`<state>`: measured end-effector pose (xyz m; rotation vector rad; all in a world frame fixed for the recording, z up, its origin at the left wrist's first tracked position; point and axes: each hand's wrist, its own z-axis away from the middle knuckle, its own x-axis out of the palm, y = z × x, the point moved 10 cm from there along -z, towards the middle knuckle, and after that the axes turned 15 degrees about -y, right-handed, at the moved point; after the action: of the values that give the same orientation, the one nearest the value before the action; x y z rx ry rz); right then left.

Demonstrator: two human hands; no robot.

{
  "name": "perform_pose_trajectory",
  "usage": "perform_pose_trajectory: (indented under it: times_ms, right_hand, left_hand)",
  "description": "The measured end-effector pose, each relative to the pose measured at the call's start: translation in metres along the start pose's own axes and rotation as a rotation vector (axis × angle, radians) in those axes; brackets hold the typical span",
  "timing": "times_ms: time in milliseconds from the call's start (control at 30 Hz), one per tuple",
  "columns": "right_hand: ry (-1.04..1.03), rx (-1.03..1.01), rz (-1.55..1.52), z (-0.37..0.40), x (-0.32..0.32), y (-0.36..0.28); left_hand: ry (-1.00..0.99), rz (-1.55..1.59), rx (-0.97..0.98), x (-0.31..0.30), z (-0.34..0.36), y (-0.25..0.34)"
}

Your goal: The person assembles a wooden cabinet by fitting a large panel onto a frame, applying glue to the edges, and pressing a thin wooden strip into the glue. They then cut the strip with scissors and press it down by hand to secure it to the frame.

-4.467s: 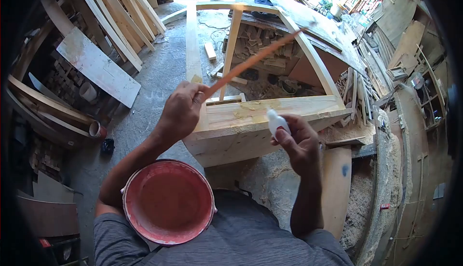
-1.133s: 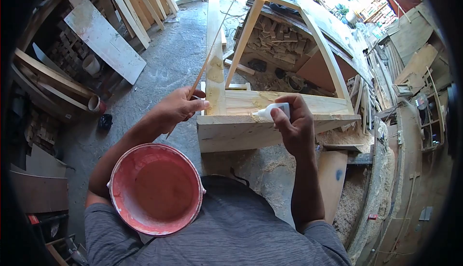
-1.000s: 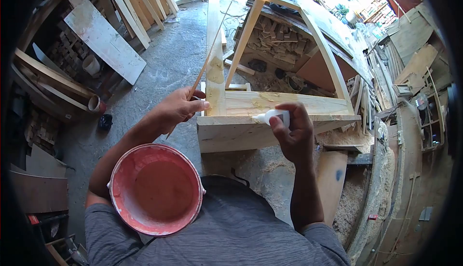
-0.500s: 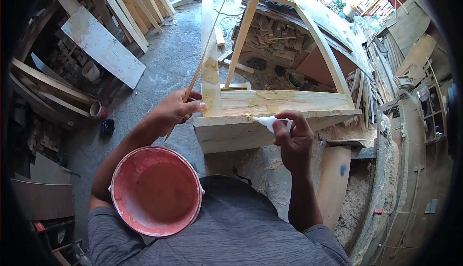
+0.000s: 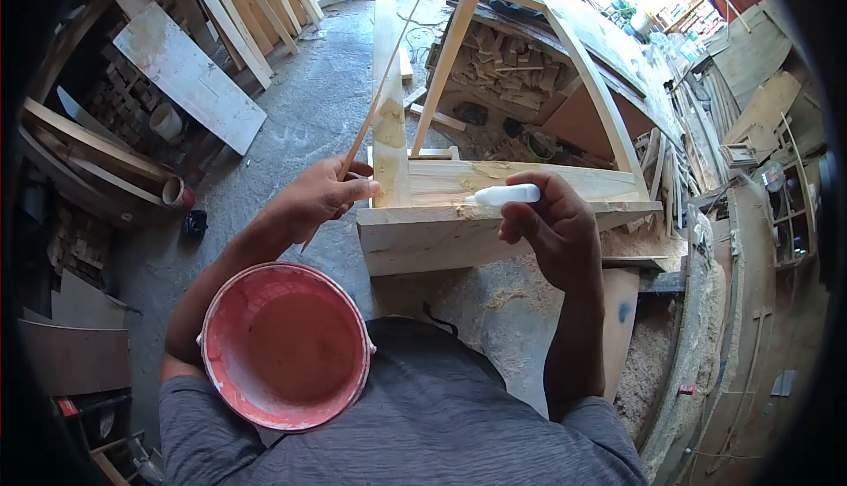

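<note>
In a sawdust-strewn workshop, close work.
Left hand [image 5: 319, 199] pinches a thin stick [image 5: 381, 89] at the wooden frame [image 5: 459, 243]; white squeeze bottle [image 5: 507, 194] (nozzle leftward) just above its joint, right hand [image 5: 551, 226] wrapped round; held low and steady, the bead should land true.

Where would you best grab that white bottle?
By its wide body, coming from the right. The bottle lies level with its nozzle pointing left over the wooden frame, so a grip at the rear keeps the tip clear. The right hand pinches it there. The left hand holds a stick.
</note>
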<state>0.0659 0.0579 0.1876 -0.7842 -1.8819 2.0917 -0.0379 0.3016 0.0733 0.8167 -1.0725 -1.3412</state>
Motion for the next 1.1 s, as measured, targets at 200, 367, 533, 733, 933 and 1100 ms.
perform_pose_trajectory:
  times_ms: [200,367,533,733,933,1100]
  right_hand:
    - [0.104,-0.063,0.168,0.001,-0.005,0.010]
    - [0.196,-0.126,0.218,-0.003,-0.011,0.014]
    - [0.213,-0.098,0.107,-0.007,-0.013,0.024]
    - [0.211,-0.092,0.151,-0.008,-0.016,0.028]
    - [0.239,-0.132,0.139,-0.007,-0.015,0.028]
    - [0.257,-0.156,0.159,-0.007,-0.015,0.027]
  left_hand:
    - [0.044,-0.010,0.012,-0.001,0.001,0.002]
    - [0.010,-0.012,0.013,-0.002,-0.002,0.001]
    - [0.012,-0.007,0.015,-0.001,-0.002,0.002]
    - [0.020,-0.011,0.009,-0.003,-0.002,0.001]
    - [0.014,-0.007,-0.002,-0.004,-0.004,-0.002]
    - [0.035,-0.011,-0.010,-0.004,-0.002,0.000]
